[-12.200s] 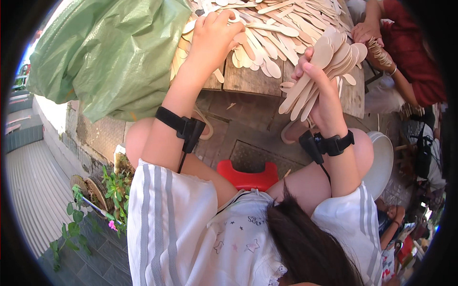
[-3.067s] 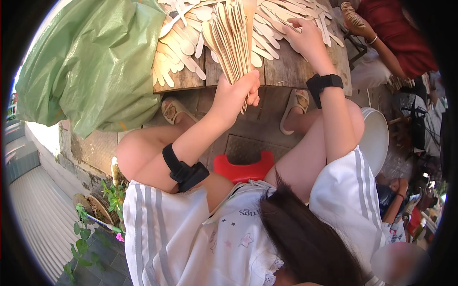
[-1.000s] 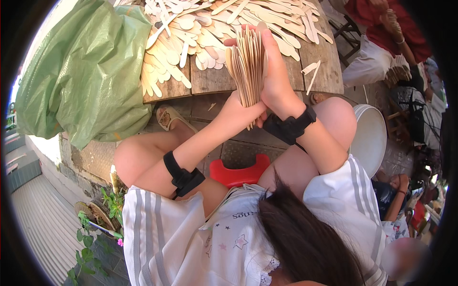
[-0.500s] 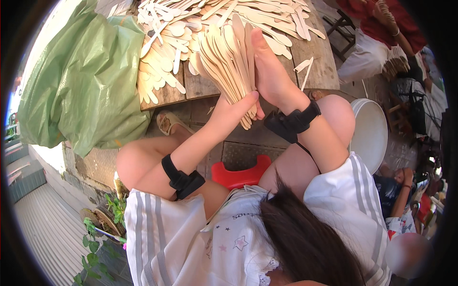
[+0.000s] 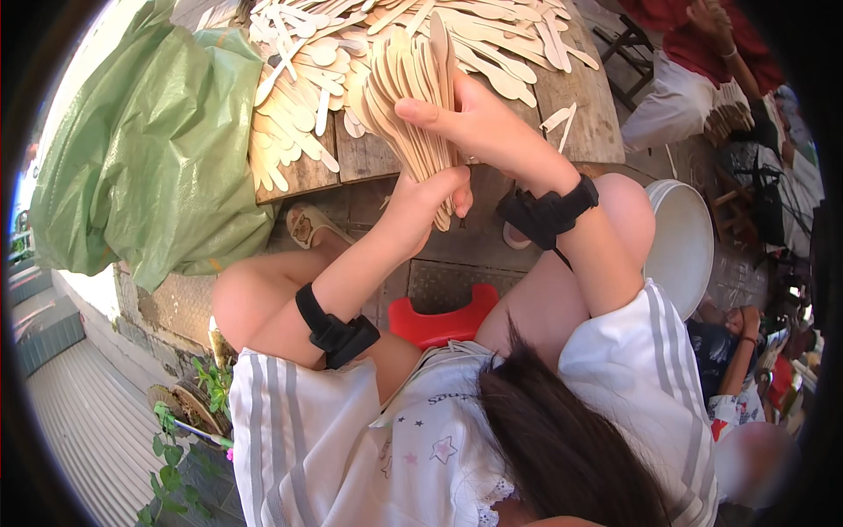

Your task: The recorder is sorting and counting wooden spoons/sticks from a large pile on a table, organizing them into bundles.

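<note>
A thick upright bundle of pale wooden spoons (image 5: pixel 406 92) is held in front of me, its broad rounded ends upward. My left hand (image 5: pixel 423 200) is closed round the narrow handles near the bottom, and the handle tips poke out below it. Higher up, my right hand (image 5: pixel 470 119) grips the bundle from the right side, thumb laid across the front. Its other fingers are mostly hidden behind the spoons. Beyond, a loose heap of similar wooden pieces (image 5: pixel 487 44) covers much of the wooden table (image 5: pixel 571 123).
A green woven plastic sack (image 5: pixel 149 149) stands at the table's left. A red plastic stool (image 5: pixel 439 323) shows between my knees, and a white bucket (image 5: pixel 680 241) stands by my right knee. Broken bits (image 5: pixel 562 119) lie at the table's right. Another person (image 5: pixel 694 79) sits at the far right.
My right hand has gone from lying flat along the bundle's right side to gripping it, thumb over the front. The bundle has shifted slightly, still in my left hand.
</note>
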Available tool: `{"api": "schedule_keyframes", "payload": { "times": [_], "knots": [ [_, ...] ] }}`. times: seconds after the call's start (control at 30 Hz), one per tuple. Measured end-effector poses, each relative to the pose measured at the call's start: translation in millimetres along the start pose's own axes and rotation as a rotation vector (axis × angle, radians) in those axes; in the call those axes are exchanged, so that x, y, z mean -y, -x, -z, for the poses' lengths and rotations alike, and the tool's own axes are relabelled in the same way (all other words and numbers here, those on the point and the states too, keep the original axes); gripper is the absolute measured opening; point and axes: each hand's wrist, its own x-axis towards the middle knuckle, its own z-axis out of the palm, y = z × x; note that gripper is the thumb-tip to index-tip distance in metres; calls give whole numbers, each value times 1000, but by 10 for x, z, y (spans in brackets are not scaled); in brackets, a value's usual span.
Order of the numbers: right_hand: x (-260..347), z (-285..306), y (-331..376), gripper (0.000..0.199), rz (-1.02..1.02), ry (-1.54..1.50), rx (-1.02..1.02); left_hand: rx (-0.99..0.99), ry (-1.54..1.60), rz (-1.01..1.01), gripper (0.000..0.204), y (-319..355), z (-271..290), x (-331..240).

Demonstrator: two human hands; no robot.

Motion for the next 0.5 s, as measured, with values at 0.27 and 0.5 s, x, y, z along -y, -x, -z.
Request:
{"api": "schedule_keyframes", "payload": {
  "times": [0.27, 0.5],
  "knots": [
    [-331, 877, 34, 42, -171, 956, -288, -137, -108, -14, 11, 69, 143, -46],
    [-678, 992, 9, 28, -54, 1116, -344, -144, -241, -30, 9, 77, 148, -70]
  ]
}}
